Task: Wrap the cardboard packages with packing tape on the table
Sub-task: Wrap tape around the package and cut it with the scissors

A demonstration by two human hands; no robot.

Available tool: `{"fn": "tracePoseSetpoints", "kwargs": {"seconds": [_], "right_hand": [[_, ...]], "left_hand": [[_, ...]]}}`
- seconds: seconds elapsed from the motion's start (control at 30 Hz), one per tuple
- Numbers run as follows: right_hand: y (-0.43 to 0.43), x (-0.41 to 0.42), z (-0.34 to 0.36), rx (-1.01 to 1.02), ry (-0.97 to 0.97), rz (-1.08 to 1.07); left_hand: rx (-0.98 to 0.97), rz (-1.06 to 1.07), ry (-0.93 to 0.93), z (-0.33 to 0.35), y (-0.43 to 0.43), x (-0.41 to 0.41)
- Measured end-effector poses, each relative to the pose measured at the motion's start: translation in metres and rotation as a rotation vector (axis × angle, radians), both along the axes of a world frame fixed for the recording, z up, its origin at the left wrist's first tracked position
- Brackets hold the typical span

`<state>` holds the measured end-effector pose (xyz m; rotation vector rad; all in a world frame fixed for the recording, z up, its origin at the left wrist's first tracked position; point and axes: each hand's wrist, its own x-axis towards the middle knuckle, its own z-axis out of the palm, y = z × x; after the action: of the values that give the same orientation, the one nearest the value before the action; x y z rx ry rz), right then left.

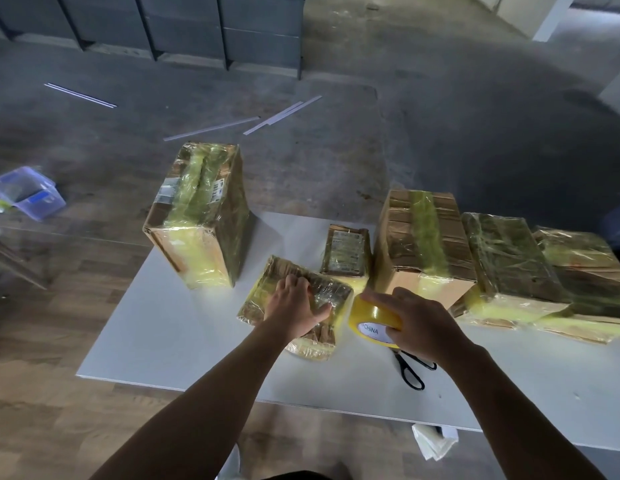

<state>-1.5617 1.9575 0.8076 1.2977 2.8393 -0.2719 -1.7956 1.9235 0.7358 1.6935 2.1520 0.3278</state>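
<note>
A flat cardboard package (267, 303), partly covered in clear yellowish tape, lies near the middle of the white table (170, 341). My left hand (294, 306) presses flat on its top, fingers spread. Just right of it, my right hand (419, 323) grips a yellow roll of packing tape (371, 320) held close against the package's right edge. The roll's white core label faces me.
Several other taped boxes stand on the table: a tall one (201, 216) at the back left, a small one (346, 251) behind the package, larger ones (423, 244) to the right. Black scissors (410, 370) lie under my right wrist. A plastic tub (28, 194) sits on the floor at left.
</note>
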Motion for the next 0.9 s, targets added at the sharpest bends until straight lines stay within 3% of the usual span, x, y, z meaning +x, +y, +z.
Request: {"fn": "tracePoseSetpoints", "kwargs": {"seconds": [0.27, 0.5, 0.67, 0.9], "right_hand": [[0.002, 0.022, -0.011, 0.016, -0.032, -0.041], [-0.002, -0.001, -0.041, -0.009, -0.021, 0.002], [-0.003, -0.010, -0.055, -0.046, 0.042, 0.000], [-0.016, -0.001, -0.075, -0.196, 0.183, -0.150]], "left_hand": [[-0.039, -0.022, 0.098, 0.005, 0.000, 0.006], [-0.078, -0.161, 0.187, 0.019, -0.003, 0.032], [-0.138, -0.080, 0.202, 0.022, -0.004, 0.042], [-0.192, -0.104, 0.402, 0.027, -0.002, 0.060]]}}
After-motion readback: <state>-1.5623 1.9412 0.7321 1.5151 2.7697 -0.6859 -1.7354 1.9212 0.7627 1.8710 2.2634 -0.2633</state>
